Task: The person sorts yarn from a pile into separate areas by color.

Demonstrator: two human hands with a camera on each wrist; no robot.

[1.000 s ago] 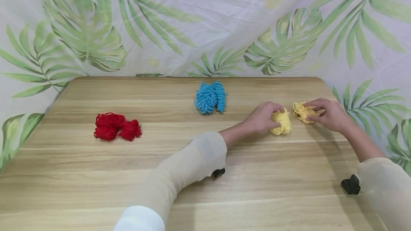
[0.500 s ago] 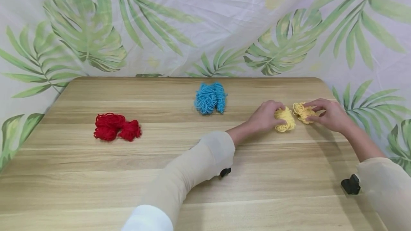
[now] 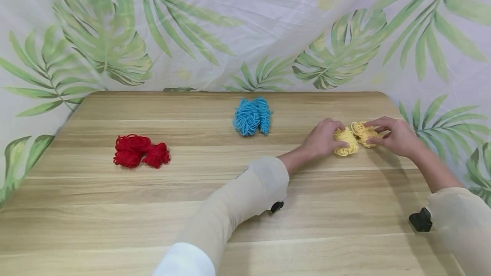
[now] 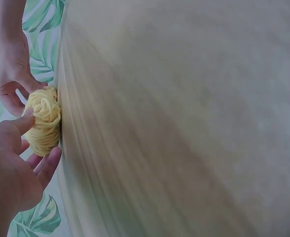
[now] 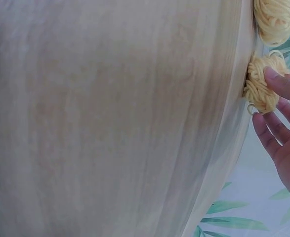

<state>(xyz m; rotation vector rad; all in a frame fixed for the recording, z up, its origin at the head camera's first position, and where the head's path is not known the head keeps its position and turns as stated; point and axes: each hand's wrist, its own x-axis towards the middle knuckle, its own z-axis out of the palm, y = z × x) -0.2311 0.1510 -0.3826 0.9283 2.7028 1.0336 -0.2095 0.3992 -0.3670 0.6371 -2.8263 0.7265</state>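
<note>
My left hand (image 3: 321,139) grips a pale yellow ball of yarn (image 3: 346,143) from its left side, thumb in front and fingers behind. In the left wrist view the thumb presses on the wound end of this yarn (image 4: 45,116). Just to the right, my right hand (image 3: 397,136) pinches a second, deeper yellow bundle of yarn (image 3: 362,133) between thumb and fingers. Loose loops stick out of that bundle (image 5: 263,84) in the right wrist view. The two yellow yarns lie side by side on the table, their edges nearly meeting.
Two blue yarn bundles (image 3: 251,117) lie together near the table's back edge. Red yarn (image 3: 132,151), in two clumps, rests at the left. The wooden table (image 3: 115,216) ends at a leaf-printed cloth (image 3: 268,20) behind. Black wrist mounts (image 3: 420,219) sit under the sleeves.
My left hand has slid its yellow yarn to the right and slightly back, up against the other yellow bundle. The right hand has stayed in place on its yarn.
</note>
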